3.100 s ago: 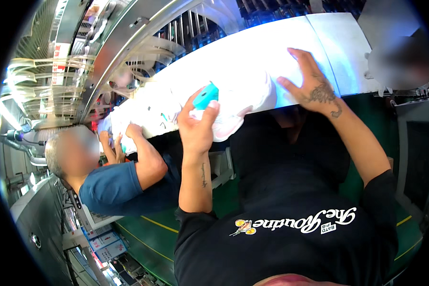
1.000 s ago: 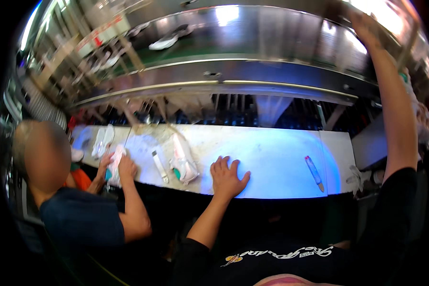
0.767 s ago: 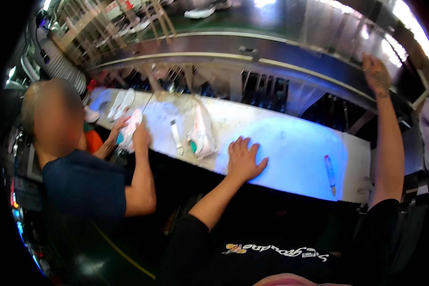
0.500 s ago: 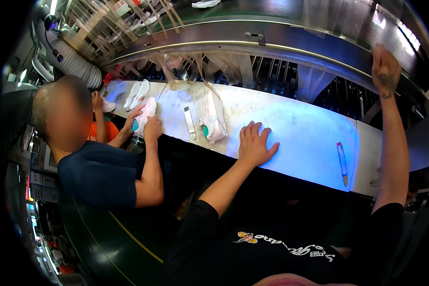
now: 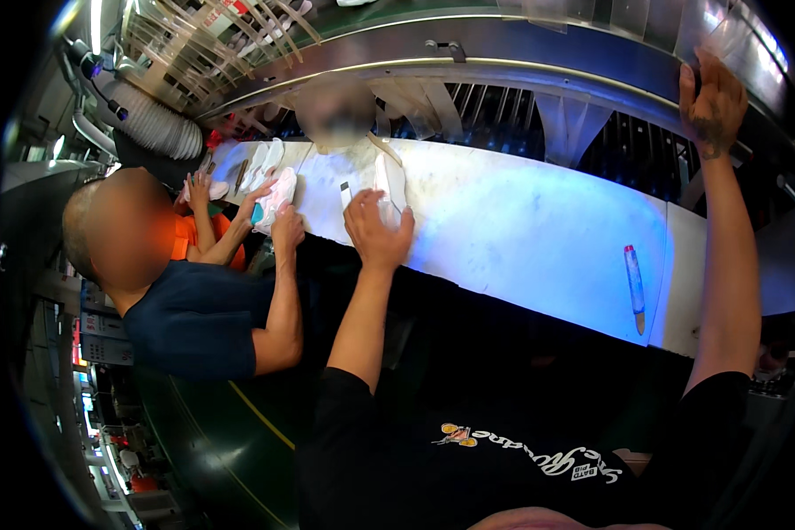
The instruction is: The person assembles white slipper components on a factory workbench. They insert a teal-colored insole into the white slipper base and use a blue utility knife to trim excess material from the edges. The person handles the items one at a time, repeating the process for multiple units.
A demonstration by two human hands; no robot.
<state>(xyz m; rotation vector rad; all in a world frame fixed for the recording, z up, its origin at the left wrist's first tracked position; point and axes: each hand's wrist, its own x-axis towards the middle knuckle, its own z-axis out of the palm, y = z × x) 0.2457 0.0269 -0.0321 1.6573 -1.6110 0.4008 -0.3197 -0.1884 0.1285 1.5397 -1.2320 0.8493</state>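
At the middle left of the white worktop, my left hand (image 5: 380,234) is around the near end of a white shoe (image 5: 391,179), thumb on the right side and fingers on the left. My palm hides that end of the shoe. Just left of it lies a slim white tool with a dark end (image 5: 345,193), partly behind my fingers. My right hand (image 5: 715,102) is raised at the far right against the metal edge of the machine, fingers stretched out, holding nothing. A brush-like stick with a red end (image 5: 634,287) lies on the right of the worktop.
A co-worker in a dark shirt (image 5: 203,318) at the left handles a white and pink shoe (image 5: 276,200). Another person in orange is beyond. White insole-like pieces (image 5: 261,163) lie near them. A roller conveyor (image 5: 495,115) with clear hanging strips runs behind the worktop (image 5: 539,238).
My left hand has moved left from the bare worktop onto the shoe, which now shows a smoother white side. My right hand stays by the machine edge. The view has shifted slightly.
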